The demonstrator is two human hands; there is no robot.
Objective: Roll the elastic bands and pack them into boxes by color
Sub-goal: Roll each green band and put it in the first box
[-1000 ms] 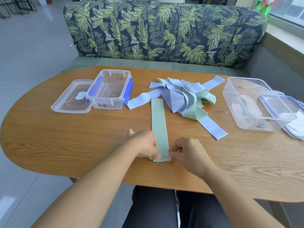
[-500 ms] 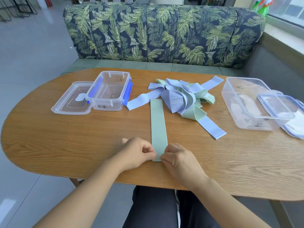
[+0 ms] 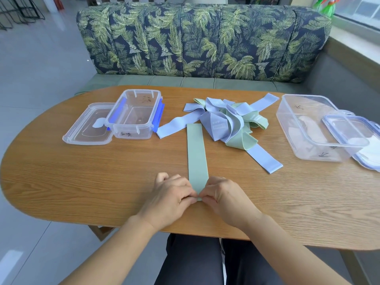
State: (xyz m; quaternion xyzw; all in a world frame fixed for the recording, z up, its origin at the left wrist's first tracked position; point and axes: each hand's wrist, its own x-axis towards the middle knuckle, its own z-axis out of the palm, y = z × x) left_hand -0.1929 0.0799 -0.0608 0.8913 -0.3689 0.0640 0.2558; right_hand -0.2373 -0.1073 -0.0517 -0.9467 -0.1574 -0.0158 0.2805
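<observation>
A flat green elastic band (image 3: 196, 153) lies lengthwise on the wooden table (image 3: 102, 182), running away from me. My left hand (image 3: 170, 197) and my right hand (image 3: 223, 197) pinch its near end from either side, fingertips almost meeting. Behind it sits a tangled pile of lilac and green bands (image 3: 228, 122). A small clear box with blue clips (image 3: 133, 114) stands at the back left, its lid (image 3: 86, 128) beside it. A larger clear box (image 3: 314, 128) stands at the right with its lid (image 3: 357, 138) leaning on it.
A leaf-patterned sofa (image 3: 205, 40) runs behind the table. A window ledge is at the far right. Bare wood lies to the left and right of my hands. My lap shows under the near table edge.
Both hands have closed in toward each other over the band's near end, covering more of it. The band, the pile and the boxes have stayed put.
</observation>
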